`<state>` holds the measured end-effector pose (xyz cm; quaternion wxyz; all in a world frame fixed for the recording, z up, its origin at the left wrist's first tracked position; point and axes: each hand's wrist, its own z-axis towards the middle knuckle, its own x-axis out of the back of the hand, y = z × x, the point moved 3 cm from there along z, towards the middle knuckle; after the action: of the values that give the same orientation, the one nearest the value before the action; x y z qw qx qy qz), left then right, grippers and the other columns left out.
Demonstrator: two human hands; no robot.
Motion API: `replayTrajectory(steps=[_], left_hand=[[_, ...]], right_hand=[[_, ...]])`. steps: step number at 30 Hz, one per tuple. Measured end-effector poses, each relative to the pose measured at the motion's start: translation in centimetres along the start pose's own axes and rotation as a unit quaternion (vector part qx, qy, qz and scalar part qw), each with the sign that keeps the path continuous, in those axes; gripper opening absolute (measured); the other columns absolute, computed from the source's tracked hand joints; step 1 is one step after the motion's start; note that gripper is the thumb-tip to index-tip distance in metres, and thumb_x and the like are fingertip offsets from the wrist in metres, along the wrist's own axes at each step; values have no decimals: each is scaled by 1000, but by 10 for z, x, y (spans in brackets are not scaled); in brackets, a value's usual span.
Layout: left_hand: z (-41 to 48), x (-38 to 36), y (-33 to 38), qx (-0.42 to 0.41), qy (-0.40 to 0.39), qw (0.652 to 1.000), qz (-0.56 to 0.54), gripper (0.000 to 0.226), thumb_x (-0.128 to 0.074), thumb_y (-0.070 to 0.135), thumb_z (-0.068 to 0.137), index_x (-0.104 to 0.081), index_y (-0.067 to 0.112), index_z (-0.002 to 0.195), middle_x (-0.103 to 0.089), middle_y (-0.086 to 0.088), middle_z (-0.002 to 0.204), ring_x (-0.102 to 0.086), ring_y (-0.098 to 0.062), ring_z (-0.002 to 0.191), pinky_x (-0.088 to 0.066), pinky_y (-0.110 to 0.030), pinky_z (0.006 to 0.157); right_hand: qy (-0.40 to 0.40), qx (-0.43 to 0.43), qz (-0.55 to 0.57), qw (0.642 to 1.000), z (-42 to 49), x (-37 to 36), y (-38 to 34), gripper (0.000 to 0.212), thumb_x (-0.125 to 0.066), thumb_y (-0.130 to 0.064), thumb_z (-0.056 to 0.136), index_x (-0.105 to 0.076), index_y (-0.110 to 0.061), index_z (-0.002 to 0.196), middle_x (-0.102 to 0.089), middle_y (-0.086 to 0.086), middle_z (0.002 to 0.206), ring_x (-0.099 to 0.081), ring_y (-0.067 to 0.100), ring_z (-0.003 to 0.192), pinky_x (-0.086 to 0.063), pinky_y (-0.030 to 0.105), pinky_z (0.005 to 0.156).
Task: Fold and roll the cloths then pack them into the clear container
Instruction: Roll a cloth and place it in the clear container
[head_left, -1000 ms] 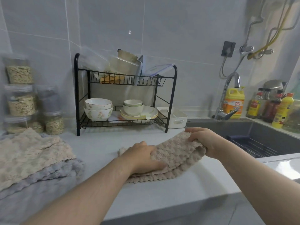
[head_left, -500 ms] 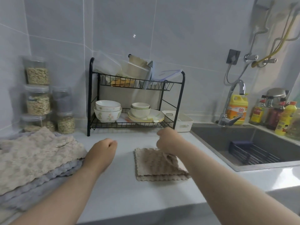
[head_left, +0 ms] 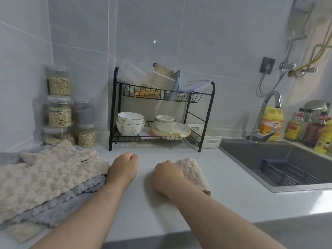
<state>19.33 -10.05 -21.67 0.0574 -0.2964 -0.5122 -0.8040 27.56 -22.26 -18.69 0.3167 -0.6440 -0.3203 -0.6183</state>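
Note:
A folded beige textured cloth (head_left: 195,172) lies on the white counter, narrow and long, running away from me. My right hand (head_left: 168,175) sits on its left side with fingers curled round the cloth's edge, hiding that part. To the left, my left hand (head_left: 124,169) is a loose fist holding nothing, next to the edge of a stack of cloths: a beige one (head_left: 48,175) on top of a grey one (head_left: 59,205). A clear plastic container (head_left: 133,75) stands on the top shelf of the black rack.
The black wire rack (head_left: 112,112) at the back holds bowls and plates. Jars of grains (head_left: 60,112) stand at the back left. A white basket (head_left: 212,139), the sink (head_left: 280,164), a tap (head_left: 264,115) and bottles are on the right.
The beige cloth lay as a flat square; now it is narrower and my right hand has come down onto its left side. My left hand stays a fist beside the stack.

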Motion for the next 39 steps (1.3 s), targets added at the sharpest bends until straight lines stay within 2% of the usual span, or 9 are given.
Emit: replayTrajectory(steps=[4, 9, 14, 18, 22, 25, 29, 35, 39], left_hand=[[1, 0, -2, -1, 0, 1000, -7, 28, -41, 25, 88, -46, 4, 71, -54, -11, 68, -44, -27, 64, -31, -34, 58], [1, -3, -3, 7, -18, 1000, -18, 23, -39, 29, 86, -39, 15, 68, -46, -8, 66, -38, -23, 60, -28, -33, 58], [2, -4, -3, 20, -29, 999, -17, 21, -39, 31, 85, -40, 19, 68, -47, -4, 67, -39, -23, 60, -29, -32, 59], [-1, -2, -1, 8, -27, 999, -44, 25, -41, 30, 83, -41, 12, 67, -46, -5, 65, -37, -22, 58, -29, -33, 58], [-6, -1, 4, -32, -29, 996, -75, 32, -45, 34, 83, -46, 6, 67, -47, -1, 63, -39, -20, 60, -31, -33, 58], [-12, 2, 13, -88, -30, 991, -100, 12, -66, 36, 86, -60, 27, 88, -61, 13, 83, -56, -12, 79, -45, -28, 71], [-20, 1, 25, -123, -78, 978, -146, 68, -79, 39, 74, -48, 32, 134, -56, 18, 121, -52, -4, 110, -40, -19, 89], [-22, -3, 32, -140, -220, 927, -271, 38, -71, 46, 68, -71, 19, 95, -71, -2, 80, -65, -10, 77, -51, -25, 66], [-15, -7, 28, -75, -174, 959, -212, 34, -79, 38, 61, -71, 12, 82, -67, -5, 72, -61, -15, 68, -49, -35, 63]], right_hand=[[18, 49, -78, 996, -14, -1, -4, 41, -39, -11, 96, -47, -6, 136, -48, 19, 138, -46, 34, 127, -45, 40, 96], [97, 134, 85, 983, -45, 20, 22, 23, -42, -26, 94, -61, -21, 106, -66, 4, 106, -59, 25, 103, -43, 31, 80], [237, -57, 208, 947, -44, 37, 90, 22, -44, -23, 87, -63, -16, 78, -66, 0, 74, -59, 21, 69, -47, 29, 62], [90, -204, 190, 956, -26, 13, 123, 45, -46, -51, 90, -60, -10, 76, -62, 2, 70, -56, 19, 66, -43, 28, 61], [82, -147, 289, 943, -10, 2, 112, 33, -65, -43, 77, -60, -11, 76, -64, 2, 74, -61, 22, 72, -45, 27, 60], [147, -30, 301, 942, -9, 10, 98, 22, -70, -30, 79, -52, -16, 77, -56, -3, 73, -54, 17, 70, -40, 27, 55], [167, 123, 292, 934, -14, 25, 79, 20, -76, -26, 75, -58, -26, 81, -60, -7, 75, -51, 2, 62, -41, 16, 55], [162, 163, 295, 928, 0, 42, 72, 21, -77, -22, 71, -61, -30, 81, -63, -10, 78, -55, 0, 66, -47, 20, 58], [143, 153, 340, 917, 8, 37, 73, 25, -81, -24, 70, -67, -26, 91, -66, -10, 85, -61, 3, 75, -52, 18, 62]])
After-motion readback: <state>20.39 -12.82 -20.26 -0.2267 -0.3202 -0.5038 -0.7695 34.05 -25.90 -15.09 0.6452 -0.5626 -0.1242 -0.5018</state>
